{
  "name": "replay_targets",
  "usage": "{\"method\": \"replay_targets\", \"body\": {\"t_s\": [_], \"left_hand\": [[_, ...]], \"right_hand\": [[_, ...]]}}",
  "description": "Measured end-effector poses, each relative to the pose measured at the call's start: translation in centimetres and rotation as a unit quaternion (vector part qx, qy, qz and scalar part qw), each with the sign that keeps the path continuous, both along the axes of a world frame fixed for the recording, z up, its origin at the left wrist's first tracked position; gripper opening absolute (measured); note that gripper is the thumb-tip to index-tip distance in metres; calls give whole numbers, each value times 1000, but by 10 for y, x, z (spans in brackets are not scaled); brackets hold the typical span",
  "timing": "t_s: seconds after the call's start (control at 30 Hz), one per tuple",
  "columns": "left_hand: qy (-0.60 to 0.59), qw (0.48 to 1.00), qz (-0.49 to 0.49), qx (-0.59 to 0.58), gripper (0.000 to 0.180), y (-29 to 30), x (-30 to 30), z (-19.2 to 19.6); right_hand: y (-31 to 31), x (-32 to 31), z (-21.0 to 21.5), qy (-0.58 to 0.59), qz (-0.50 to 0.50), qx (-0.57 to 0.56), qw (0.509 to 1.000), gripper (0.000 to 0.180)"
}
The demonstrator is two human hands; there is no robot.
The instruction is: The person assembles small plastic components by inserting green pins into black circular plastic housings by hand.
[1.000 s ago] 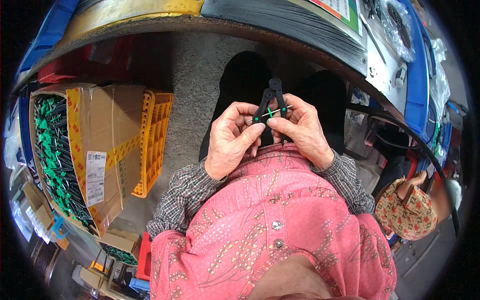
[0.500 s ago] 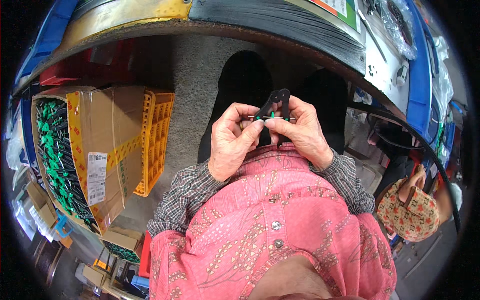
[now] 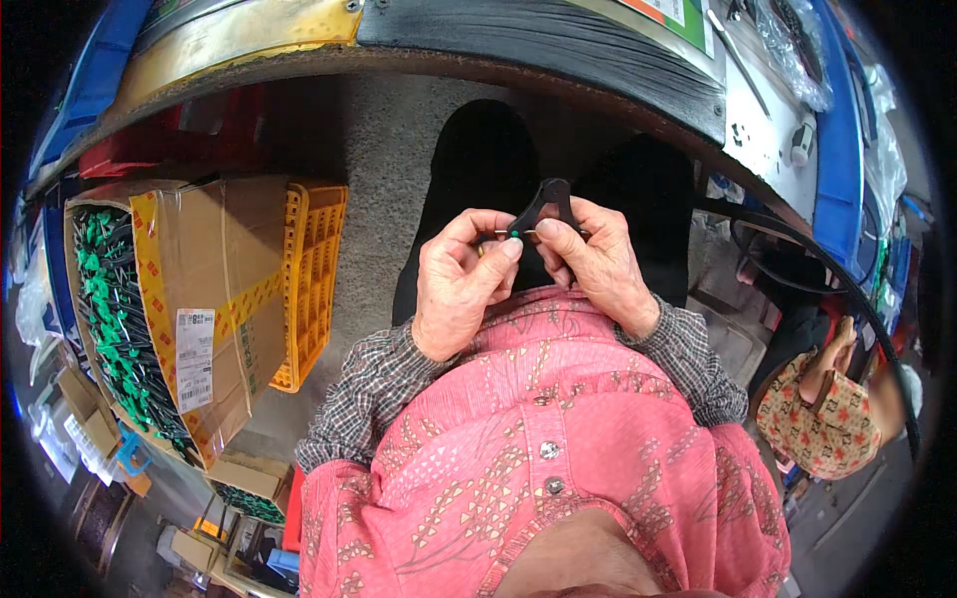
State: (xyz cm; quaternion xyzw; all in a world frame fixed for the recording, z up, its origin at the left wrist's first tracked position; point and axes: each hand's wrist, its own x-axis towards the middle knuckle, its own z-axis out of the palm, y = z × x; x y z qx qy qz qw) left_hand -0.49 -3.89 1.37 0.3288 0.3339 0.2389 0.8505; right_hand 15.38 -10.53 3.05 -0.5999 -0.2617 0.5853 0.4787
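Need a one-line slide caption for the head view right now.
Seated person's left hand and right hand pinch a small black forked part with a green tip, beside a cardboard box.

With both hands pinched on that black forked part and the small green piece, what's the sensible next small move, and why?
Probably press the small green piece further onto the black forked part. The left hand and right hand pinch it from both sides at the fork's base, and it looks only partly seated, though detail is small.

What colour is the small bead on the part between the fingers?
Green, on the black forked part; head view shows it.
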Motion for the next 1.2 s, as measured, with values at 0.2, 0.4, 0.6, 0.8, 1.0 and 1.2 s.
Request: {"method": "replay_targets", "body": {"t_s": [0.2,0.4,0.6,0.8,1.0,1.2], "left_hand": [[9,1000,5,12,15,0,1,-2],[5,1000,4,7,16,0,1,-3],[0,1000,12,2,17,1,3,-5],[-9,1000,10,-4,17,1,3,-7],[-9,1000,20,-13,16,1,4,-6],[-7,1000,20,-14,16,1,3,-8]], "right_hand": [[3,1,8,-77,15,16,997,17],[2,4,6,-33,23,-37,999,16],[6,-3,7,-101,-15,51,993,19],[1,8,-5,-84,37,-32,995,19],[6,-5,-5,-109,-50,58,991,17],[2,7,-5,-110,28,-38,993,21]]}}
